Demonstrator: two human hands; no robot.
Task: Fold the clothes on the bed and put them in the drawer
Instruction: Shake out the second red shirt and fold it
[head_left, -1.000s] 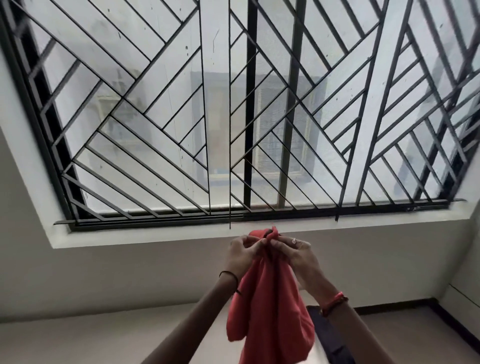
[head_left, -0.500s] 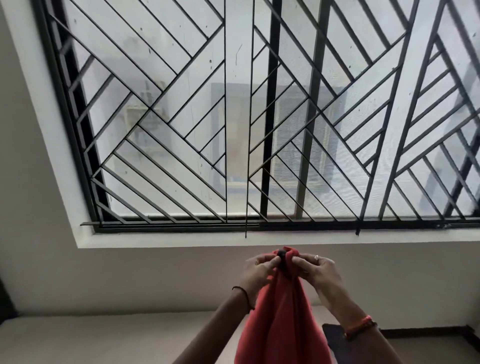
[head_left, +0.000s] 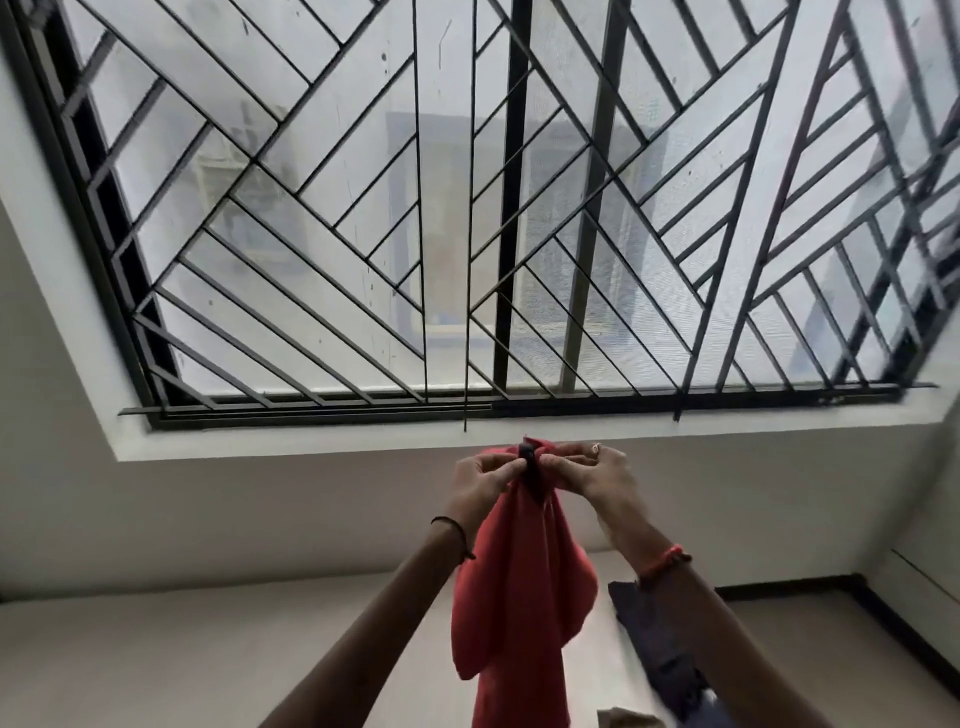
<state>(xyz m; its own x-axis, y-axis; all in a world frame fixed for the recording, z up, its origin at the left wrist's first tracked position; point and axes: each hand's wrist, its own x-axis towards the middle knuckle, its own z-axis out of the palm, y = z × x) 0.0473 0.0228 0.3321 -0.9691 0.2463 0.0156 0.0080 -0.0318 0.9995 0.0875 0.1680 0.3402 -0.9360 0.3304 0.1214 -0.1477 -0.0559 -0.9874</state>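
A red garment (head_left: 519, 597) hangs in the air in front of me, bunched at its top edge, where a small dark patch shows. My left hand (head_left: 480, 480) pinches that top edge from the left. My right hand (head_left: 592, 475) pinches it from the right, and the two hands nearly touch. The cloth falls below them past the bottom of the view. Under it lies the bed (head_left: 182, 649) with a pale sheet. No drawer is in view.
A dark blue garment (head_left: 654, 644) lies on the bed under my right forearm, with a small beige piece of cloth (head_left: 623, 719) at the bottom edge. A barred window (head_left: 467, 208) fills the wall ahead. A dark skirting line (head_left: 805, 587) runs at the right.
The view has shifted slightly, so the window sits a little further left. Both hands keep their pinch on the red garment's top edge, held at about the same height.
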